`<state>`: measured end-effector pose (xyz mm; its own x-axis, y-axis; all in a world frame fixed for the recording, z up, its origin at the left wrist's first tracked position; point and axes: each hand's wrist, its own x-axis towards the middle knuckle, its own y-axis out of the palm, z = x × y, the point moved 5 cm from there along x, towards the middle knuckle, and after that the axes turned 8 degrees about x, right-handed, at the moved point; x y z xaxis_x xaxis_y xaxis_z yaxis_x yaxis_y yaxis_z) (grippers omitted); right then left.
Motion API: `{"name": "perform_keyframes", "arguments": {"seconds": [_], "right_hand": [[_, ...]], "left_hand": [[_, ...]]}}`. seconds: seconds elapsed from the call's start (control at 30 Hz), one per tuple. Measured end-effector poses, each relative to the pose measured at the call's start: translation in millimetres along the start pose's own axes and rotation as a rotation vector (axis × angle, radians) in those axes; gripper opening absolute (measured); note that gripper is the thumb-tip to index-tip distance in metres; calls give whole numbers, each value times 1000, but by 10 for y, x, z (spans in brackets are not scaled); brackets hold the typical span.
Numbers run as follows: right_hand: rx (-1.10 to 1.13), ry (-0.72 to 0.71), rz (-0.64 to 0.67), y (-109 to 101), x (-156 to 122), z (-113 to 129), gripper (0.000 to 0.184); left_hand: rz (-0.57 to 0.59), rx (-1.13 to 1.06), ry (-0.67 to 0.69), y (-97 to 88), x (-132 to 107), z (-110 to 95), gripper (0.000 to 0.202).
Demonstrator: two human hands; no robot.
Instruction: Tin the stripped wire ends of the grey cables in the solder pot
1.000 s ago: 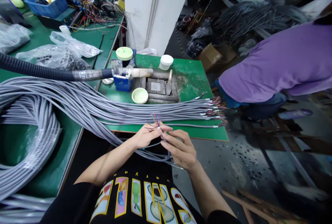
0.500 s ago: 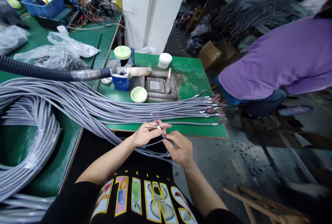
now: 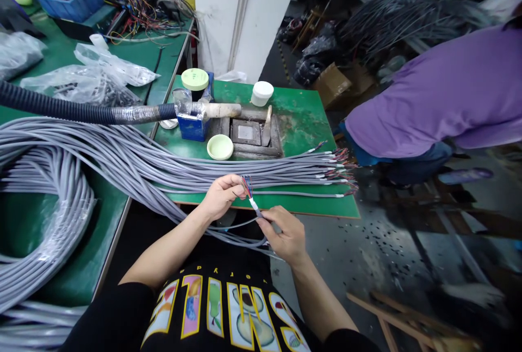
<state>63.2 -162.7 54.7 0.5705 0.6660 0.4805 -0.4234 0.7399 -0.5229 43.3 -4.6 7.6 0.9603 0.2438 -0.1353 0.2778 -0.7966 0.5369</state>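
Observation:
My right hand (image 3: 284, 232) is closed on a grey cable (image 3: 259, 214) just below its white-wrapped end. From that end, thin coloured wires (image 3: 247, 184) fan out upward. My left hand (image 3: 224, 195) pinches at these wires with thumb and forefinger, left of the white wrap. A dark wire shows by its fingertips. Behind both hands, a bundle of grey cables (image 3: 196, 170) lies along the green bench, with stripped coloured wire ends (image 3: 345, 167) at the right.
A solder pot (image 3: 246, 133) is set in the bench, with a scraper (image 3: 266, 128) on it. Near it are a pale green dish (image 3: 220, 147), a white tub (image 3: 261, 93) and a black hose (image 3: 61, 104). A person in purple (image 3: 432, 96) bends at the right.
My left hand has moved up and left from the white wrap to the coloured wires. My right hand keeps its grip on the cable.

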Motion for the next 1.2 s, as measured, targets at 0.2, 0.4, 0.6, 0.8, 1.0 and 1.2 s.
{"name": "perform_keyframes", "arguments": {"seconds": [0.2,0.4,0.6,0.8,1.0,1.2], "right_hand": [[2,-17,11,6,19,19,10],[82,94,31,-2,12,-50,4],[386,363,21,126,153,-180,49],[241,353,-99,188,346,-200,33],[218,292,-146,182,417,-170,19],[124,283,-155,62,589,-214,23]], "left_hand": [[3,-32,-32,49,4,-18,39],[-9,-34,-10,62,1,-13,38],[-57,34,74,79,4,60,27],[-104,17,89,111,8,62,28],[-132,21,84,119,25,88,28],[-185,178,181,99,16,36,29]]}}
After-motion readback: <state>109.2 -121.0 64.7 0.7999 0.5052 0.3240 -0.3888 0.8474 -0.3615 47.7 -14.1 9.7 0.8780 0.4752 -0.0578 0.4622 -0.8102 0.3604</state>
